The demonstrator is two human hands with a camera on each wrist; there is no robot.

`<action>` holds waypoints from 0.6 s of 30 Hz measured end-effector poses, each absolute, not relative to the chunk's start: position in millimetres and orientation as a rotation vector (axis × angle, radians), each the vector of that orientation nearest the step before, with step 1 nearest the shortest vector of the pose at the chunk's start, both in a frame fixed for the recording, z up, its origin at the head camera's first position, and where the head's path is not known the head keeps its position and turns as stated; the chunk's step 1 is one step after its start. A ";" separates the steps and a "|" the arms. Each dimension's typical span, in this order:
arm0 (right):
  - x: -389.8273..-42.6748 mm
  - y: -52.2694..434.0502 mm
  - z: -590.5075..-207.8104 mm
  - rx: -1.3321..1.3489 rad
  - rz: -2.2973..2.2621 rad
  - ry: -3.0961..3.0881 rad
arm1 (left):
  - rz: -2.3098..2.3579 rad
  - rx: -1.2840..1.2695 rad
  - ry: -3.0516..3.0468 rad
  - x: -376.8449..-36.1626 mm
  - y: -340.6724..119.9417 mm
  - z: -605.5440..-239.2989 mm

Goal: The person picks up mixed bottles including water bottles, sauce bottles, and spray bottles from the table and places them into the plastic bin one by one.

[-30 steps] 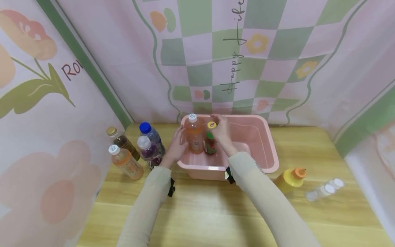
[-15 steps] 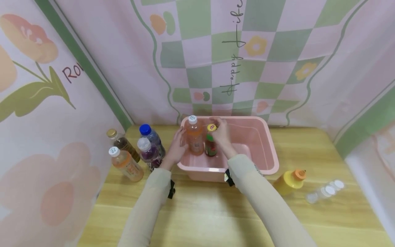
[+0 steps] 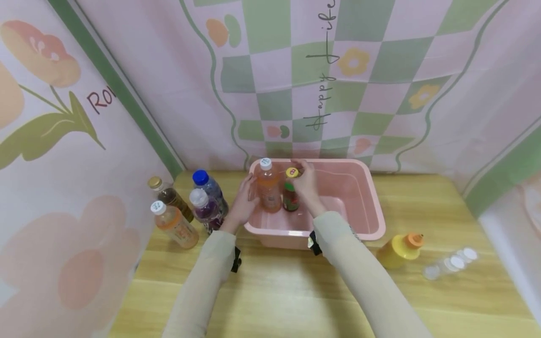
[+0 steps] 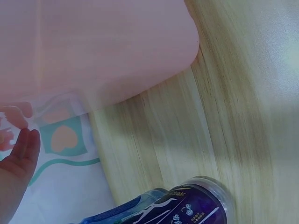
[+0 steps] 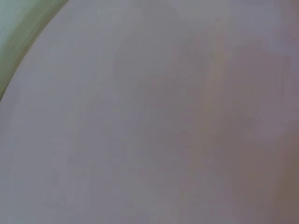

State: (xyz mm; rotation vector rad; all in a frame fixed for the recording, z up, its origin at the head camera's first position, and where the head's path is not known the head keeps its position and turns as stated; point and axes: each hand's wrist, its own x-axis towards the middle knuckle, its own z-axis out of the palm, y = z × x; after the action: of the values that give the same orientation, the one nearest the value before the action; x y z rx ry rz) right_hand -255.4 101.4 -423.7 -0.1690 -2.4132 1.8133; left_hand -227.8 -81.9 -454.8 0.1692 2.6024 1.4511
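In the head view, my right hand [image 3: 307, 188] grips the top of a small drink bottle [image 3: 290, 201] with a yellow cap and a green and red label. This bottle is upright inside the pink plastic tub [image 3: 376, 206]. Beside it, at the tub's left end, stands a bottle of orange drink [image 3: 269, 190] with a white cap. My left hand [image 3: 243, 202] is at the tub's left rim, fingers fairly straight and next to the orange drink bottle. The left wrist view shows the fingertips [image 4: 30, 142] near the tub's edge. In the right wrist view, a blurred pink surface fills most of the picture.
Left of the tub stand a blue-capped bottle [image 3: 209, 188], a purple drink bottle [image 3: 204, 209], a gold-capped bottle [image 3: 171, 197] and another orange drink bottle [image 3: 177, 227]. A yellow squeeze bottle [image 3: 397, 251] and small clear containers [image 3: 450, 265] are on the right. Curtains hang behind.
My right hand and the yellow-capped drink bottle sit very slightly higher in view than half a second ago. My left hand and the other bottles keep their places; the camera has shifted a little.
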 end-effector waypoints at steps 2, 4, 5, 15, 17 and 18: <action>-255.7 103.1 -423.6 -0.161 1.830 -2.416 | 1.445 0.176 2.606 -227.7 -80.8 -454.5; -255.8 104.7 -423.2 -0.158 1.857 -2.419 | 1.442 0.185 2.609 -227.3 -79.8 -454.2; -255.6 105.4 -422.8 -0.158 1.870 -2.423 | 1.440 0.188 2.611 -227.1 -79.4 -454.0; -251.5 112.8 -415.9 -0.132 1.998 -2.396 | 1.435 0.185 2.609 -224.6 -78.1 -449.8; -250.4 115.2 -414.1 -0.122 2.011 -2.389 | 1.434 0.181 2.608 -224.1 -78.7 -449.2; -249.3 116.5 -412.4 -0.115 2.013 -2.386 | 1.435 0.179 2.607 -223.8 -79.1 -449.2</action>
State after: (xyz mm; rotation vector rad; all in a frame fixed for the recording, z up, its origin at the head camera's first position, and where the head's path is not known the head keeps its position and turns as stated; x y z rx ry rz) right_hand -249.3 116.5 -412.4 -0.1155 -2.3857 2.0127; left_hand -223.8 -79.1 -449.2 0.1785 2.6074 1.4350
